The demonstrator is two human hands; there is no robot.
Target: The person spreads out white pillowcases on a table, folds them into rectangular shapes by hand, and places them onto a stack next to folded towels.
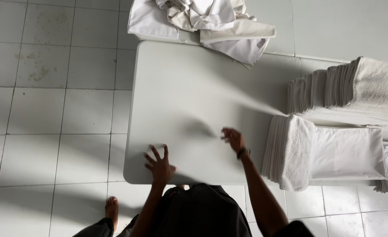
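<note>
- The left hand [159, 163] is spread flat over the near edge of the counter [180, 87], fingers splayed. Its grip is released and holds nothing. Whether the palm presses on the surface or hovers just above it cannot be told.
- The right hand [233, 138] is over the counter's near right part, blurred, fingers loosely curled. Nothing shows in its grip, so it reads as empty too. A dark wristband [243, 153] sits at the wrist.
- Judging from this, the moment falls between items: both hands are bare over a bare stretch of counter, with no cloth laid out under them.
- The nearest thing is the low stack of folded towels [288, 151], just right of the right hand, at the counter's right edge, not touched.
- A flat folded white cloth [347, 152] lies right of that stack, touching it. A taller towel stack [347, 87] stands farther off on the right.
- A rumpled pile of white linen [207, 22] lies at the far end, hanging partly over the counter's far edge, well apart from both hands.
- As a judgement on reach: the folded stack lies a short way to the right of the right hand, while the loose pile lies across the whole length of the counter.
- A bare foot [111, 210] stands on the tiled floor [49, 109] at near left.
</note>
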